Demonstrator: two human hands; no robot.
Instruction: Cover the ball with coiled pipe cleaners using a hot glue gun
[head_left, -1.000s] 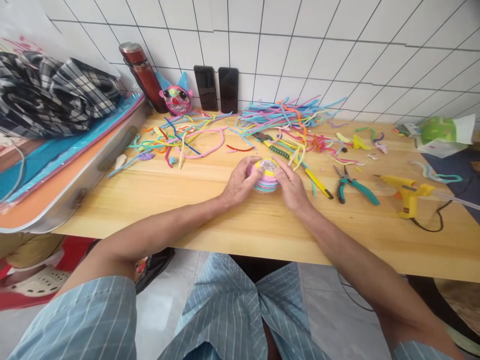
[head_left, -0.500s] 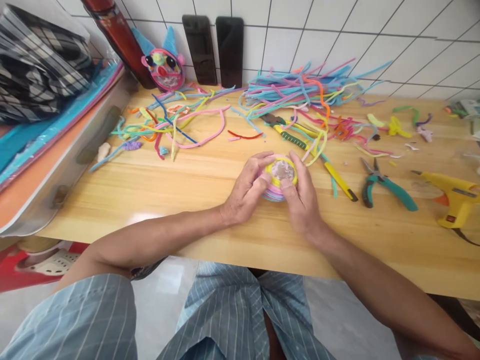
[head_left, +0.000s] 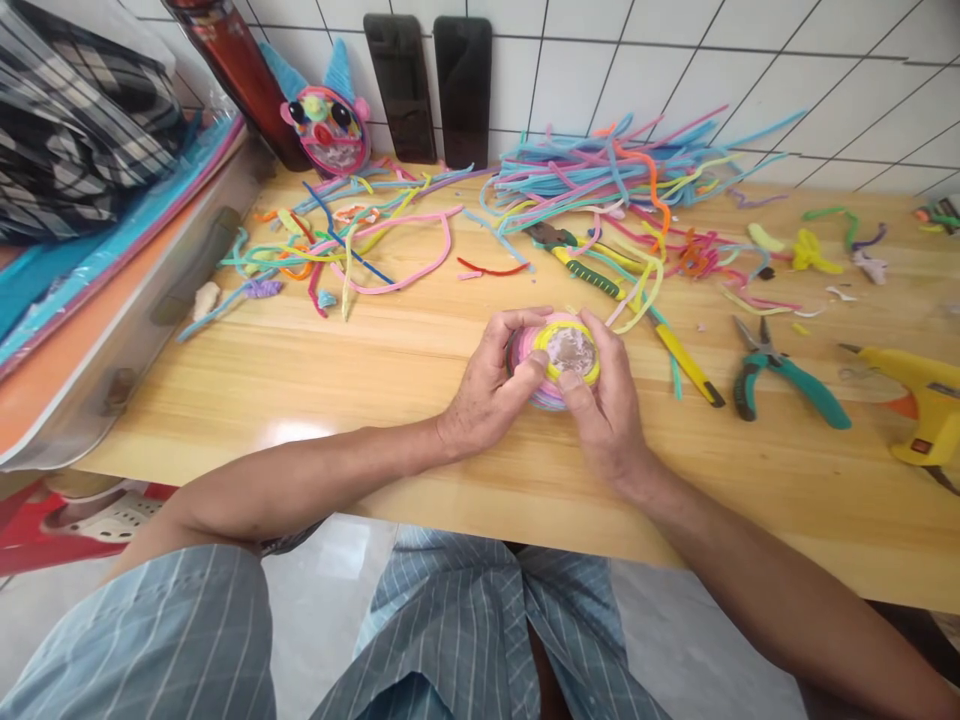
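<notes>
A small round piece [head_left: 564,350] wound from coloured pipe cleaners, with a yellow ring on top and a pale centre, sits between both hands just above the wooden table [head_left: 420,430]. My left hand [head_left: 491,385] wraps its fingers round the left side of the piece. My right hand [head_left: 607,400] grips the right side, thumb pressed on the yellow ring. Pink and blue layers show under the ring, tilted toward me.
Loose pipe cleaners [head_left: 600,180] lie in heaps at the back. Yellow-handled pliers [head_left: 622,295], teal pliers [head_left: 787,375] and a yellow glue gun [head_left: 919,395] lie to the right. A clown-face craft [head_left: 326,120], a bottle, two phones [head_left: 439,85] stand by the wall; a case [head_left: 135,300] lies left.
The view has dropped and moved closer to the table. Both hands have tilted the round piece up toward me and shifted their grip slightly.
</notes>
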